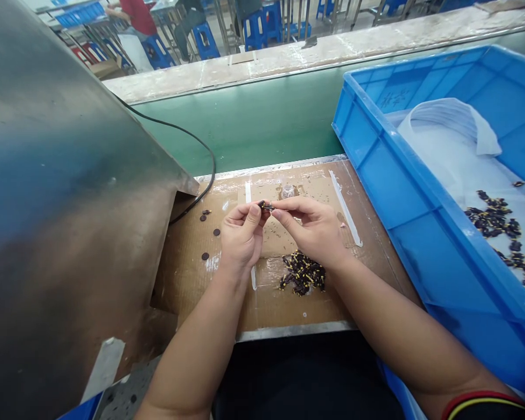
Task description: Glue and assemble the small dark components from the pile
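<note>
My left hand [241, 233] and my right hand [312, 227] meet over a cardboard-covered work surface [188, 280]. Both pinch one small dark part [266, 206] between thumb and fingertips. Just below the hands lies a small heap of dark parts with yellow tips [303, 273]. A few dark round discs [205, 255] lie to the left of my left hand. A small clear round piece [287, 190] sits on the cardboard just beyond the fingertips.
A blue plastic crate [376, 157] at the right holds a white bag [455, 151] with more dark parts [499, 221]. A tilted metal housing [61, 175] fills the left. A black cable [201, 151] crosses the green conveyor belt [266, 116]. People sit among blue stools far back.
</note>
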Motion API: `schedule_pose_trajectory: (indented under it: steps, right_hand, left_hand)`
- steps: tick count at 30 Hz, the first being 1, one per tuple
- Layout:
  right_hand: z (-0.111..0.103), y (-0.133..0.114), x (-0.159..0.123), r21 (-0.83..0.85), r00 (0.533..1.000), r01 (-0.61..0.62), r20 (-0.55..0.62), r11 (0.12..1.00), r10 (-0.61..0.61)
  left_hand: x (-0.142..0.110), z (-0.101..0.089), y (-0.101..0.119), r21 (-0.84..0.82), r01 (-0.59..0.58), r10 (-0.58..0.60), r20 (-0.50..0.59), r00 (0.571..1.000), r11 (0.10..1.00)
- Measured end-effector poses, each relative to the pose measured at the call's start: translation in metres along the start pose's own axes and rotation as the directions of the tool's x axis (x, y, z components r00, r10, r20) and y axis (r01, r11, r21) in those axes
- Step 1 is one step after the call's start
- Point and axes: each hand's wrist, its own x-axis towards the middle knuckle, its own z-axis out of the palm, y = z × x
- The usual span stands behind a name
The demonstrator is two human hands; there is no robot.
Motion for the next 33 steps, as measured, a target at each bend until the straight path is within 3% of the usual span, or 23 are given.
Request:
schedule_pose_trajectory:
  steps: [6, 10, 16, 24, 29, 33]
  right_hand:
    - [0.001, -0.003, -0.001, -0.128, 0.994, 0.113, 0.003, 0.985, -0.113]
    - [0.001, -0.005, -0.002, -0.238, 0.973, 0.225, 0.003, 0.945, -0.231]
    - [0.002, -0.004, -0.004, -0.327, 0.96, 0.258, -0.017, 0.909, -0.278]
    - [-0.001, -0.004, -0.001, -0.379, 0.951, 0.277, -0.024, 0.883, -0.308]
    - [-0.003, 0.001, 0.001, -0.402, 0.956, 0.242, -0.056, 0.883, -0.287]
    - [-0.005, -0.008, 0.006, -0.257, 0.97, 0.219, -0.049, 0.941, -0.24]
  left_hand:
    - [-0.001, 0.0, 0.0, 0.021, -0.034, 0.034, -0.003, 0.999, 0.999]
    - [-0.002, -0.003, -0.003, 0.134, -0.119, 0.121, -0.006, 0.993, 0.984]
    - [-0.007, -0.002, -0.006, 0.454, -0.369, 0.372, 0.086, 0.924, 0.811]
    - [-0.009, 0.002, 0.002, 0.587, -0.421, 0.408, 0.164, 0.898, 0.692]
    - [0.001, -0.01, 0.002, 0.687, -0.593, 0.485, 0.382, 0.787, 0.42]
    - [-0.007, -0.011, 0.018, 0.679, -0.699, 0.528, 0.517, 0.673, 0.226]
